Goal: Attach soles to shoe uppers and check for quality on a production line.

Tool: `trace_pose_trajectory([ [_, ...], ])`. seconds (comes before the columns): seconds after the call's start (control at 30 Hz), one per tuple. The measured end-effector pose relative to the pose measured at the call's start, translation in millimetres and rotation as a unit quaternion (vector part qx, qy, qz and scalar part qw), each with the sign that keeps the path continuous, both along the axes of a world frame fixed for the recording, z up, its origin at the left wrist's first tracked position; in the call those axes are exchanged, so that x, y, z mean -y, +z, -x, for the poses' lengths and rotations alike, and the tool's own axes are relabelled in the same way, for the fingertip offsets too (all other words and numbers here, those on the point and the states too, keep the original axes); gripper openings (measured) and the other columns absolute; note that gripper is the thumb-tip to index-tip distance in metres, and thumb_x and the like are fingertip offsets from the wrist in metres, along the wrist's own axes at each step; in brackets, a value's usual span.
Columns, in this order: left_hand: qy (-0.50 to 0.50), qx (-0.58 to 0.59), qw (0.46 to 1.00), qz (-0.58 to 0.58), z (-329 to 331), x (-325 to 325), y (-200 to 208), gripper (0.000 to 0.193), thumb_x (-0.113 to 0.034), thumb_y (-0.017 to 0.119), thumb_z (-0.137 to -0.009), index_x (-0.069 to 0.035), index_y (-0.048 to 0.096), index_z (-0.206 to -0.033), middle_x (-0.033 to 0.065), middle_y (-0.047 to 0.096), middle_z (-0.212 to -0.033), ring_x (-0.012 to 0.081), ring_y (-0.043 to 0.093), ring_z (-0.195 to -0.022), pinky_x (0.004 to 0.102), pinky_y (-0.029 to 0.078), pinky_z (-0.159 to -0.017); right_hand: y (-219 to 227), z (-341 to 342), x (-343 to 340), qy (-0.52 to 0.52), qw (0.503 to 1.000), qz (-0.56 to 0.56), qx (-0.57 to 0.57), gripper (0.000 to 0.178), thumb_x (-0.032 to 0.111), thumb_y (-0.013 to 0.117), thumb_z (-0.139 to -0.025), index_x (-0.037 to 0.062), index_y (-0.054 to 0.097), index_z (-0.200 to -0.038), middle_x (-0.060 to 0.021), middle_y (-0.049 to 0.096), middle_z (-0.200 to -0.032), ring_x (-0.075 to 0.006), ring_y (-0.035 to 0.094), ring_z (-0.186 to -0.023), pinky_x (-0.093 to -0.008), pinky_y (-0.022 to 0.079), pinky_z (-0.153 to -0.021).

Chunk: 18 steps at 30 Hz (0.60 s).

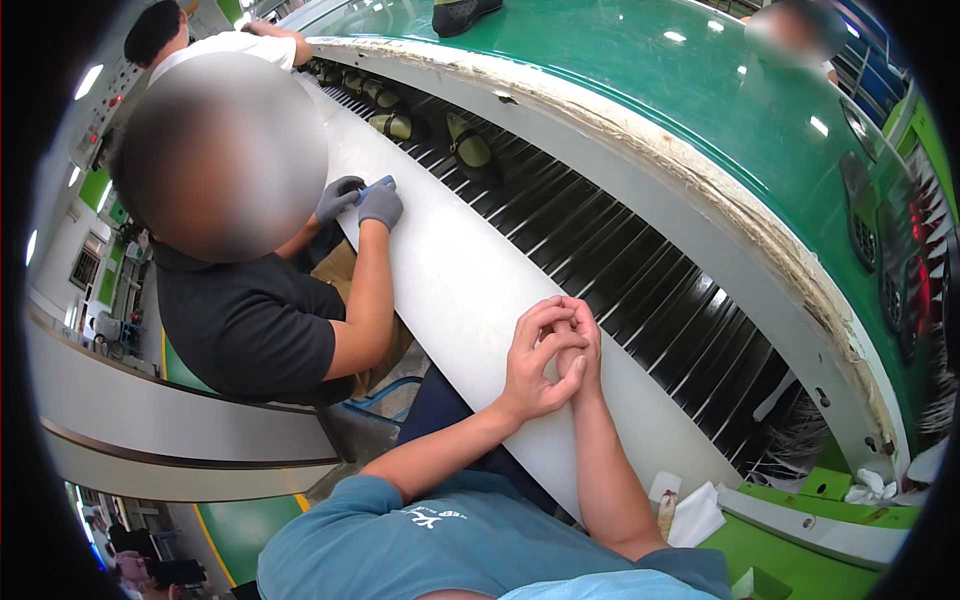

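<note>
My left hand (540,362) and my right hand (583,345) are together above the white worktop (460,270). Their fingers are curled and loosely laced against each other, and no object shows between them. Closest to both hands are the worktop's surface and, just beyond its far edge, the dark roller conveyor (640,270).
At my left, a co-worker in grey gloves (380,205) holds a small blue item (376,187). Olive shoes (468,142) sit on the far rollers. Behind runs a raised green belt (620,70) carrying dark soles (862,210). White tissue (694,515) lies near my right elbow.
</note>
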State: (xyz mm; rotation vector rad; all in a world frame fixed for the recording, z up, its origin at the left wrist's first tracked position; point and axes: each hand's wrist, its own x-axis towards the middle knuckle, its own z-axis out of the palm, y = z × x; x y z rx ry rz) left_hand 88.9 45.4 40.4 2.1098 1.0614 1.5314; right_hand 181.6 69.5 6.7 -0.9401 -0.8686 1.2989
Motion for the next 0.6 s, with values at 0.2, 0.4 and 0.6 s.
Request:
trace_pose_trajectory([
  [0.2, -0.005, 0.009, 1.0, 0.002, -1.9, -0.5, -3.6, 0.022, -0.009, 0.077, -0.084, -0.006, 0.078, -0.105, 0.017, 0.063, -0.14, 0.0408, 0.055, -0.142, 0.049, 0.052, -0.109, -7.0, 0.1, -0.9, 0.009, 0.999, -0.005, -0.034, 0.027, 0.025, 0.064, -0.115, 0.0012, 0.062, -0.127, -0.0033, 0.069, -0.109, -0.01, 0.064, -0.096, -0.0264, 0.056, -0.086],
  [0.4, -0.019, 0.021, 0.999, 0.03, 3.0, 0.2, -1.1, 0.029, -0.008, 0.077, -0.085, -0.005, 0.075, -0.113, 0.0172, 0.064, -0.139, 0.041, 0.057, -0.141, 0.0473, 0.055, -0.107, -3.3, 1.6, 1.3, -0.005, 0.998, -0.011, -0.06, 0.026, 0.025, 0.064, -0.115, 0.0009, 0.062, -0.124, -0.0025, 0.068, -0.103, -0.0086, 0.062, -0.091, -0.025, 0.053, -0.079],
  [0.6, -0.138, 0.38, 0.915, -0.009, 45.2, -58.5, 108.7, 0.06, -0.026, 0.054, -0.106, 0.007, 0.045, -0.155, 0.0242, 0.061, -0.141, 0.0377, 0.079, -0.099, 0.0464, 0.064, -0.096, 10.4, -5.5, 2.4, 0.016, 0.997, 0.005, -0.081, 0.023, 0.028, 0.065, -0.113, 0.0047, 0.064, -0.11, -0.0009, 0.065, -0.087, -0.0087, 0.059, -0.076, -0.0254, 0.049, -0.072],
])
